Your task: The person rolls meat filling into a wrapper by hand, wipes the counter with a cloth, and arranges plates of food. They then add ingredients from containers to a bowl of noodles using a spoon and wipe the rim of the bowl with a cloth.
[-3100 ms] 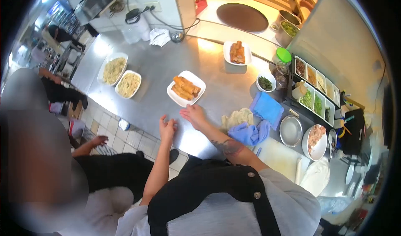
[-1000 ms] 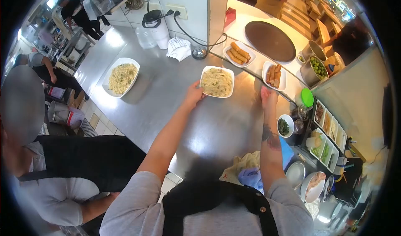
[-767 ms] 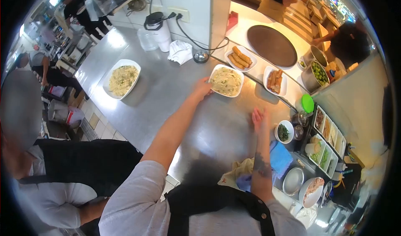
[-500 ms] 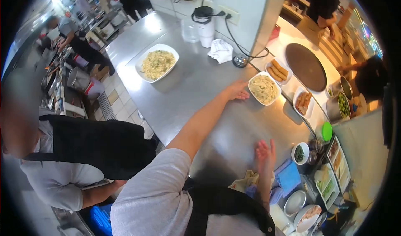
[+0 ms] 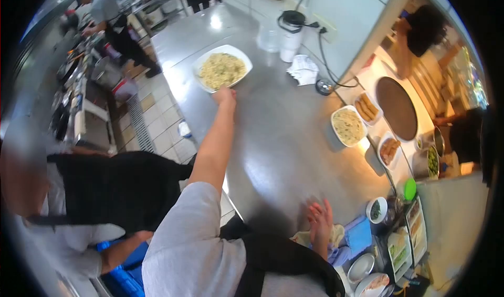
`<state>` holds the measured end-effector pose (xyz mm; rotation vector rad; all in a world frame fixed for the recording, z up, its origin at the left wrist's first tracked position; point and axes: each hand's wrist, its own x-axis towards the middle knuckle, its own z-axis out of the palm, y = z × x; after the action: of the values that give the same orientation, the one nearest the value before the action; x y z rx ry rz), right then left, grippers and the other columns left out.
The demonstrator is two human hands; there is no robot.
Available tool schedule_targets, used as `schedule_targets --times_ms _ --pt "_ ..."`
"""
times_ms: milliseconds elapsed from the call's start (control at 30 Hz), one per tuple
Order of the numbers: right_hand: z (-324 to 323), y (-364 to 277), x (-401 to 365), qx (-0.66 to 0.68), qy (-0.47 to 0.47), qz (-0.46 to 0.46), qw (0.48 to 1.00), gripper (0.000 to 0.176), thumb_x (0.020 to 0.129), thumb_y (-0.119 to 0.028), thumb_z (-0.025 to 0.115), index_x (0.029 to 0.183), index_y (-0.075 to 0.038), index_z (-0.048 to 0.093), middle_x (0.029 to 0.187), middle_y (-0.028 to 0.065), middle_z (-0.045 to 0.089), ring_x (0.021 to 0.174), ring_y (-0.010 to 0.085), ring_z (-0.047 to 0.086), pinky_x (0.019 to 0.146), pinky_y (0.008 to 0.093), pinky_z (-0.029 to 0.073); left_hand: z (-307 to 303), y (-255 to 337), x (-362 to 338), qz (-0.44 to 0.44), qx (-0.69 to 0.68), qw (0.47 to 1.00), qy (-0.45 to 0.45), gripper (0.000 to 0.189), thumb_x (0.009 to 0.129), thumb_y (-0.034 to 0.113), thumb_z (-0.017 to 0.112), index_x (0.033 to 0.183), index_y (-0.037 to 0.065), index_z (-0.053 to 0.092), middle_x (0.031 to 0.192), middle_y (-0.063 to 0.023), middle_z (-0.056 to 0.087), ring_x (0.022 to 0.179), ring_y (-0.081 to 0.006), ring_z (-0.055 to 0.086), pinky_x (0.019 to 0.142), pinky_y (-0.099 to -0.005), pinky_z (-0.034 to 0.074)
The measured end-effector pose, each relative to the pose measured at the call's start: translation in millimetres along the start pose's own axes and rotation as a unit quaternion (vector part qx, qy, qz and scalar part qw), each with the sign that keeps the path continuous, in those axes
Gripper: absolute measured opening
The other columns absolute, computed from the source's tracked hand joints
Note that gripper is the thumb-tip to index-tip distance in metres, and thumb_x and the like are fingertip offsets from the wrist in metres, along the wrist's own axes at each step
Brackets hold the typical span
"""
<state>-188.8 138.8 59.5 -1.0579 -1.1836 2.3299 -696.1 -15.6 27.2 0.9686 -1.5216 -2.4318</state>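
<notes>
A large white dish of what looks like fried rice [image 5: 222, 71] sits at the far left of the steel counter. My left hand [image 5: 226, 96] is stretched out to its near rim, with closed fingers against the edge; the fingertips are partly hidden. My right hand [image 5: 319, 221] hovers above the near part of the counter, empty, with its fingers apart. A smaller white dish of similar rice [image 5: 348, 126] stands at the counter's right side, away from both hands.
Beside the small dish are a plate of golden rolls [image 5: 367, 108] and a plate of sliced meat [image 5: 389, 151]. A tumbler [image 5: 290, 37] and crumpled paper [image 5: 303, 70] lie at the wall. A blue cloth [image 5: 358, 235] is near my right hand. A co-worker [image 5: 115, 192] stands at my left.
My left hand has moved from beside the small rice dish, leftward across the counter to the large dish's rim. My right hand stays spread near the front. The view has shifted.
</notes>
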Motion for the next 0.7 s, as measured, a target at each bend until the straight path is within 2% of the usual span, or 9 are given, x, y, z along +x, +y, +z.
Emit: schedule_targets --times_ms 100,167,200,367,433,467,533,633,700 --pt "6.9 1.6 0.0 -0.038 -0.034 -0.015 0.999 0.061 0.081 0.000 0.050 0.138 -0.012 0.032 0.115 0.0098 0.052 0.101 0.0186 0.055 0.079 0.0305 0.046 18.0 -18.2 2.9 -0.034 -0.051 0.998 -0.021 0.023 0.080 0.006 0.046 0.098 -0.007 0.053 0.064 -0.0148 0.058 0.045 -0.0205 0.054 0.037 -0.0298 0.040" --pt "18.4 1.9 -6.5 -0.038 -0.044 -0.016 0.998 0.061 0.081 0.000 0.050 0.138 -0.011 0.032 0.115 0.0097 0.052 0.102 0.0189 0.054 0.079 0.0303 0.046 15.3 -21.5 1.4 0.030 -0.044 0.997 0.063 0.026 0.078 0.005 0.048 0.101 -0.008 0.052 0.076 -0.0196 0.061 0.050 -0.0235 0.058 0.042 -0.0315 0.044" --pt "23.6 3.9 -11.6 -0.034 -0.053 -0.013 0.998 0.061 0.080 0.001 0.050 0.138 -0.011 0.033 0.115 0.0096 0.052 0.102 0.0192 0.054 0.079 0.0302 0.045 16.6 -21.6 -7.0 -0.007 -0.007 0.994 0.106 0.030 0.077 0.005 0.052 0.104 -0.009 0.052 0.084 -0.0219 0.062 0.055 -0.0264 0.060 0.047 -0.0330 0.048" --pt "40.0 18.2 -31.7 -0.052 -0.091 0.018 0.994 0.059 0.081 0.001 0.048 0.137 -0.011 0.034 0.115 0.0095 0.052 0.102 0.0184 0.054 0.078 0.0294 0.045 -23.0 -54.6 -56.6 -0.033 0.028 0.995 0.087 0.040 0.078 0.009 0.054 0.113 -0.008 0.045 0.085 -0.0205 0.062 0.056 -0.0254 0.061 0.047 -0.0333 0.048" --pt "41.4 23.2 -37.8 -0.064 -0.095 0.033 0.993 0.058 0.081 0.001 0.047 0.136 -0.011 0.034 0.115 0.0094 0.052 0.102 0.0179 0.054 0.078 0.0291 0.045 -55.2 -55.0 -92.2 -0.052 0.081 0.993 -0.062 0.036 0.080 0.007 0.052 0.114 -0.003 0.044 0.085 -0.0174 0.062 0.056 -0.0215 0.061 0.044 -0.0306 0.047" --pt "37.1 30.3 -35.4 -0.092 -0.102 0.044 0.990 0.056 0.082 -0.001 0.048 0.136 -0.010 0.035 0.114 0.0095 0.053 0.101 0.0180 0.054 0.078 0.0292 0.045 -70.7 -54.3 -110.2 -0.055 0.092 0.992 -0.068 0.036 0.080 0.007 0.052 0.114 -0.003 0.044 0.085 -0.0174 0.062 0.056 -0.0215 0.061 0.044 -0.0306 0.047" --pt "34.7 39.0 -33.5 -0.108 -0.092 0.053 0.988 0.054 0.084 -0.002 0.048 0.136 -0.010 0.035 0.113 0.0096 0.054 0.100 0.0180 0.055 0.078 0.0293 0.045 -100.2 -53.8 -147.4 -0.090 0.098 0.983 -0.127 0.024 0.083 0.009 0.048 0.106 0.003 0.049 0.069 -0.0093 0.060 0.052 -0.0161 0.058 0.042 -0.0248 0.044" --pt "26.8 40.9 -24.2 -0.124 -0.061 0.057 0.989 0.047 0.090 -0.010 0.048 0.135 -0.010 0.035 0.112 0.0108 0.055 0.098 0.0190 0.057 0.078 0.0304 0.046 -153.3 -68.3 -188.2 -0.106 0.105 0.967 -0.207 0.026 0.084 0.008 0.047 0.108 0.002 0.048 0.079 -0.0100 0.060 0.058 -0.0160 0.058 0.047 -0.0241 0.046" --pt "18.7 45.4 -20.8 -0.005 -0.022 0.077 0.997 0.046 0.096 -0.020 0.044 0.138 -0.011 0.028 0.112 0.0136 0.056 0.097 0.0222 0.059 0.079 0.0332 0.047 -190.8 -75.6 -218.4 -0.117 0.113 0.951 -0.262 0.026 0.084 0.007 0.049 0.109 0.001 0.049 0.083 -0.0101 0.061 0.060 -0.0155 0.059 0.049 -0.0245 0.048"
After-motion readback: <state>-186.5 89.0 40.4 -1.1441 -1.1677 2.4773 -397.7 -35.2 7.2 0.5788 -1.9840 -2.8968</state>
